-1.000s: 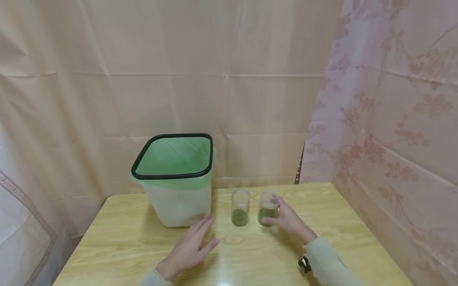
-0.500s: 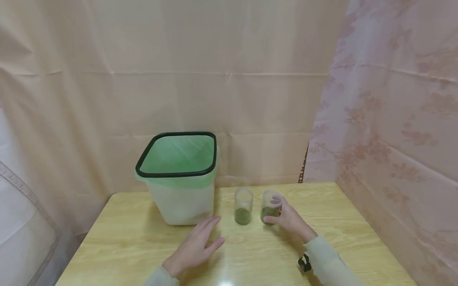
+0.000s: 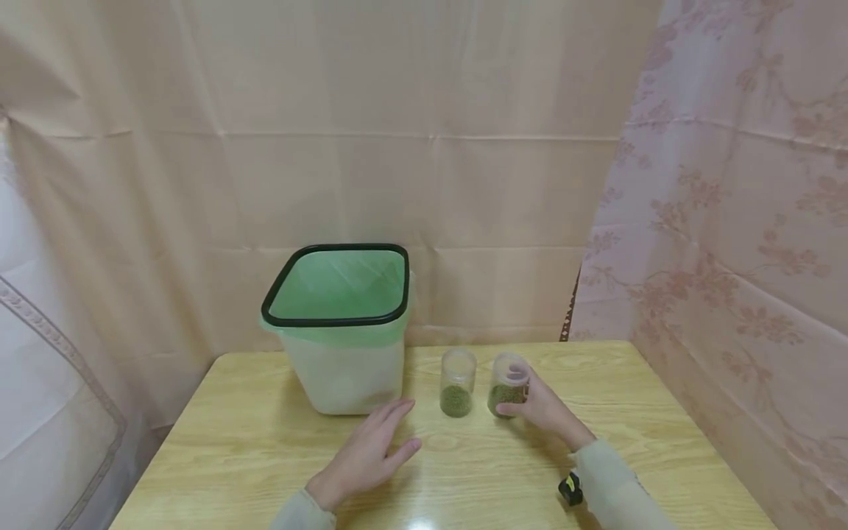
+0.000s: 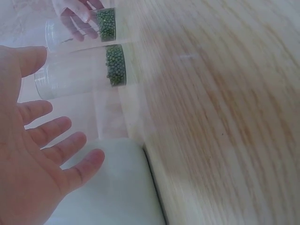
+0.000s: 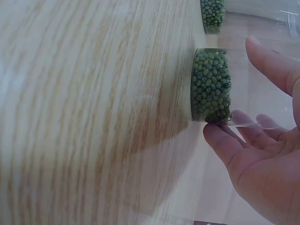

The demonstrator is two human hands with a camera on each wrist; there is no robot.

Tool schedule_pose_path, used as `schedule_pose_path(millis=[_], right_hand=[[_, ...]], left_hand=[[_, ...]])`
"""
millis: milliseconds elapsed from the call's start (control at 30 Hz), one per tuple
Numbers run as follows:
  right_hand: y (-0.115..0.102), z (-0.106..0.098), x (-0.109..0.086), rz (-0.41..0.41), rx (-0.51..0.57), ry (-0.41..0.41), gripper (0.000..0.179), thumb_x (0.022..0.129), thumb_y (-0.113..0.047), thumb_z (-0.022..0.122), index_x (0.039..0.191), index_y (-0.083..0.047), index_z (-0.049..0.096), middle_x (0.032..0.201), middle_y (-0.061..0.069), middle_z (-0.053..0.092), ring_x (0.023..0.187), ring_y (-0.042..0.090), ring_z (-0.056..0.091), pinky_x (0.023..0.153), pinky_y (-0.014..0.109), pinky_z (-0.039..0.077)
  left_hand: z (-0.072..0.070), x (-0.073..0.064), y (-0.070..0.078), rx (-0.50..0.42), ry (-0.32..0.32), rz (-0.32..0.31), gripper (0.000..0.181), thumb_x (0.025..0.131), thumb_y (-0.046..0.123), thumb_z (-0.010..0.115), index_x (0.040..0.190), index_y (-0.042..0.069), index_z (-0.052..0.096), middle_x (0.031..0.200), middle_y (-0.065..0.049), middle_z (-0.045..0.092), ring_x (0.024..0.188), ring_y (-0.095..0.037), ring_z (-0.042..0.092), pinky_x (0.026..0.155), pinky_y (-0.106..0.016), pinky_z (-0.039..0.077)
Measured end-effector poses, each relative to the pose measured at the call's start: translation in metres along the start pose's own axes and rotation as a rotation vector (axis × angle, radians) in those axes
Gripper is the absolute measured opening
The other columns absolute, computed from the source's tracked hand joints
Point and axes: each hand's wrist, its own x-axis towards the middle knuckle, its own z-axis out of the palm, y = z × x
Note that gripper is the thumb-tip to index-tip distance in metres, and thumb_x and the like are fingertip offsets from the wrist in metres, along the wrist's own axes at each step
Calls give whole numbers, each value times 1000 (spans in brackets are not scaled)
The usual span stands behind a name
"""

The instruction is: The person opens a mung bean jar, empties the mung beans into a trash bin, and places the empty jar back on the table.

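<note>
Two clear jars, each partly filled with green mung beans, stand upright side by side on the wooden table. My right hand [image 3: 546, 416] holds the right jar [image 3: 505, 394], thumb on the near side and fingers round the far side. In the right wrist view that jar [image 5: 211, 84] stands with its base at the tabletop. To its left is the other jar [image 3: 456, 397], which neither hand holds. My left hand [image 3: 364, 453] has its fingers spread and nothing in it, just in front of the white bin [image 3: 344, 375] and left of the jars.
The bin, lined with a green bag under a black rim [image 3: 338, 322], stands at the back left of the table [image 3: 490, 478]. Behind the table hangs a beige curtain [image 3: 517, 184], and a pink floral one [image 3: 742, 243] is on the right.
The head view has turned slightly left, so everything sits a little further right in it. Both hands and the two jars keep their places on the table.
</note>
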Motion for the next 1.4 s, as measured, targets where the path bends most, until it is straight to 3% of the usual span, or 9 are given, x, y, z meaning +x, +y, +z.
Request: schedule_pose_path(millis=[200, 400, 600, 933, 1200, 1400], right_hand=[[1, -1, -1, -8, -1, 0, 85, 82, -13, 85, 149, 1, 35, 147, 26, 46, 135, 49, 42, 110, 63, 35], [-2, 2, -4, -13, -9, 16, 86, 80, -12, 86, 149, -1, 36, 142, 24, 51, 132, 48, 46, 109, 63, 36], [-5, 3, -8, -15, -80, 29, 88, 79, -12, 88, 150, -3, 37, 141, 24, 51, 134, 50, 44, 109, 62, 37], [-19, -2, -14, -102, -191, 19, 86, 78, -13, 88, 150, -9, 41, 139, 18, 55, 124, 44, 53, 102, 66, 41], [-19, -1, -16, -137, -208, 14, 88, 77, -14, 89, 150, -4, 41, 142, 22, 53, 122, 47, 54, 101, 67, 42], [-23, 4, -20, -182, -210, 4, 88, 74, -15, 90, 148, -1, 44, 137, 18, 58, 120, 41, 57, 102, 63, 44]], left_hand=[[1, 3, 2, -13, -17, -13, 66, 105, 51, 47, 152, 6, 42, 153, -13, 45, 140, -31, 43, 112, -51, 38], [1, 5, 6, -1, -6, -8, 62, 104, 43, 55, 151, 5, 44, 152, -14, 46, 139, -31, 44, 113, -51, 38], [1, 5, 10, 9, 4, 10, 64, 104, 47, 52, 150, 4, 44, 151, -15, 47, 138, -31, 45, 112, -51, 39], [-2, 8, 11, 11, 9, 17, 63, 104, 45, 54, 150, 4, 44, 150, -16, 48, 137, -30, 46, 111, -50, 40], [-4, 12, 16, -23, -2, 3, 64, 104, 45, 53, 153, 6, 40, 152, -12, 45, 138, -29, 45, 111, -50, 40], [-3, 13, 17, -53, -25, -22, 67, 105, 52, 47, 153, 6, 40, 153, -12, 44, 139, -30, 44, 111, -52, 40]])
